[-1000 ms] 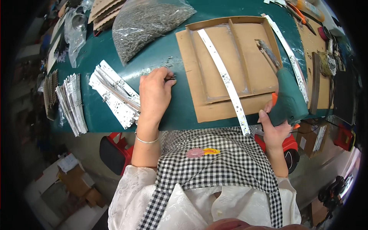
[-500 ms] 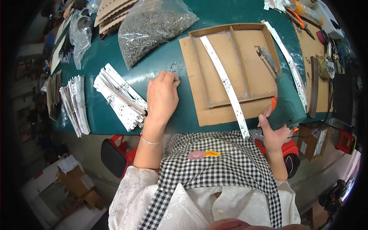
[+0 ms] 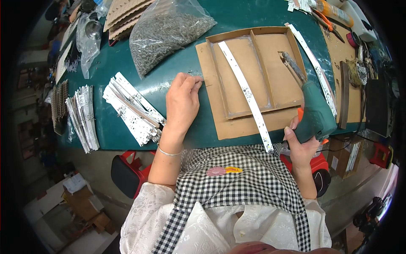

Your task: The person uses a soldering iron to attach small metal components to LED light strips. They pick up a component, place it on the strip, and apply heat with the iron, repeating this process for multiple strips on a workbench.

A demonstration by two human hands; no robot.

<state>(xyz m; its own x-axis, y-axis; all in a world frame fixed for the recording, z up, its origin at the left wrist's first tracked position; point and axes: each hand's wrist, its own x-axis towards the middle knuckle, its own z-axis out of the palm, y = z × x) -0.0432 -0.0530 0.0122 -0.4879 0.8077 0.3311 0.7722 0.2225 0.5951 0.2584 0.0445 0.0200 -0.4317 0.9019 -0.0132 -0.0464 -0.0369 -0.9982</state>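
Observation:
My left hand is over the green table at the left edge of a shallow cardboard tray, thumb and fingers pinched together. Whatever they pinch is too small to make out. In my right hand is a green pistol-shaped soldering gun with an orange trigger, its metal tip pointing away over the tray. A long white circuit board strip lies slantwise across the tray, its near end past the table edge. Another white strip lies along the tray's right side.
A loose pile of white strips lies left of my left hand, with a second bundle farther left. Behind stands a clear bag of small metal parts. Orange-handled pliers lie at far right; a dark cable hangs near the soldering gun.
My left hand has shifted slightly right and turned, its pinched fingertips now by the tray's left edge. My right hand and the soldering gun stay nearly still.

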